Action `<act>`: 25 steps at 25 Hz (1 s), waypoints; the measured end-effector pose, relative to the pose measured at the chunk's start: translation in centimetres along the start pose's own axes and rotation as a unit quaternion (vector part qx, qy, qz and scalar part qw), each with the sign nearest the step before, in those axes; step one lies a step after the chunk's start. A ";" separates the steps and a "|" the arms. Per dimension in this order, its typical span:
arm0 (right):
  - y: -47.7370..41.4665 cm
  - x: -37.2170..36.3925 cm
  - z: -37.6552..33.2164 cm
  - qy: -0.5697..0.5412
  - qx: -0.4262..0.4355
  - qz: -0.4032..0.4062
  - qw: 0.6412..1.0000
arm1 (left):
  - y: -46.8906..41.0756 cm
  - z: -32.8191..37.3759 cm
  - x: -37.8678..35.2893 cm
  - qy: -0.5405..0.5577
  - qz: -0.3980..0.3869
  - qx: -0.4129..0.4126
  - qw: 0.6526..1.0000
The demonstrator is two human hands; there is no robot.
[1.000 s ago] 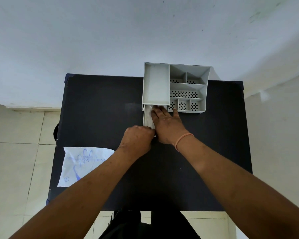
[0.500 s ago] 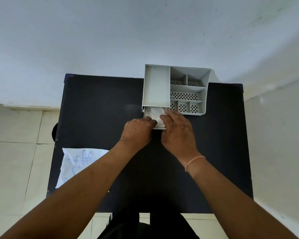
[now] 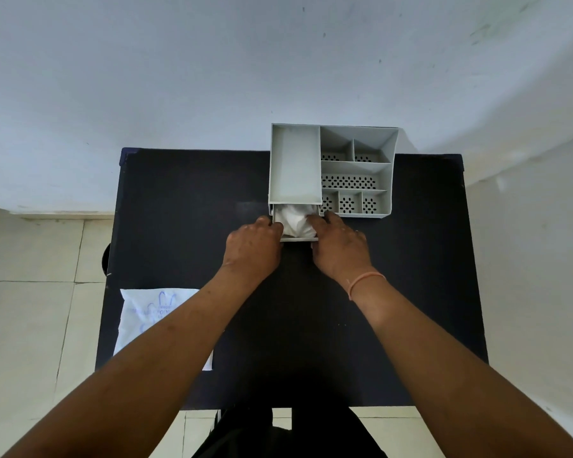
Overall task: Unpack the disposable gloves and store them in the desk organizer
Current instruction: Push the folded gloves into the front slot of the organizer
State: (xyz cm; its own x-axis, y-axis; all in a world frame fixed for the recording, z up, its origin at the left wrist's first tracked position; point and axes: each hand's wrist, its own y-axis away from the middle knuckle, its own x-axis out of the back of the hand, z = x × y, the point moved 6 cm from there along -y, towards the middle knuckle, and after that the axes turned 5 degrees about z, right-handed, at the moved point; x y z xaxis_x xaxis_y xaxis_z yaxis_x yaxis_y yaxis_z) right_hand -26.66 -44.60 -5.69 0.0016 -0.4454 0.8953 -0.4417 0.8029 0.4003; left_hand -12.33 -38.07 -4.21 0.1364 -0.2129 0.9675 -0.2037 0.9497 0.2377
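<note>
Left hand (image 3: 252, 246) and right hand (image 3: 339, 247), fingers curled, grip either side of the organizer (image 3: 389, 180) drawer (image 3: 298, 239), white gloves (image 3: 293, 219) bunched inside.

Bare table (image 3: 186, 233) left; organizer (image 3: 295, 166) blocking rear.

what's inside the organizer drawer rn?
A crumpled white wad, apparently the gloves, fills the open drawer. The left hand and right hand flank it. The drawer's back, under the organizer, is hidden.
</note>
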 end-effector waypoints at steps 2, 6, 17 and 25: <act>0.8 0.9 0.2 -0.048 -0.001 0.069 0.996 | -0.1 0.1 0.2 0.008 0.009 0.003 1.000; 1.5 0.5 0.0 -0.038 -0.008 0.101 0.994 | 0.2 0.0 0.1 0.032 0.027 0.018 0.999; 0.4 0.1 -0.3 -0.001 0.012 0.034 0.999 | -0.1 -0.2 -0.2 0.042 0.049 0.006 0.998; -1.3 -0.2 -1.0 -0.030 0.005 -0.018 0.999 | -2.1 -0.4 -0.7 0.096 0.026 0.034 0.994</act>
State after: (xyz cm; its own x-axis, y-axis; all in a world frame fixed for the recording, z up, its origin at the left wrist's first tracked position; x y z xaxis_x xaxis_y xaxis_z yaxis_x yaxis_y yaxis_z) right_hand -25.20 -45.18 -6.24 -0.0362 -0.4967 0.8672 -0.4521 0.7820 0.4291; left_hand -11.64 -39.81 -5.42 0.3046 -0.1101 0.9461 -0.2804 0.9389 0.1995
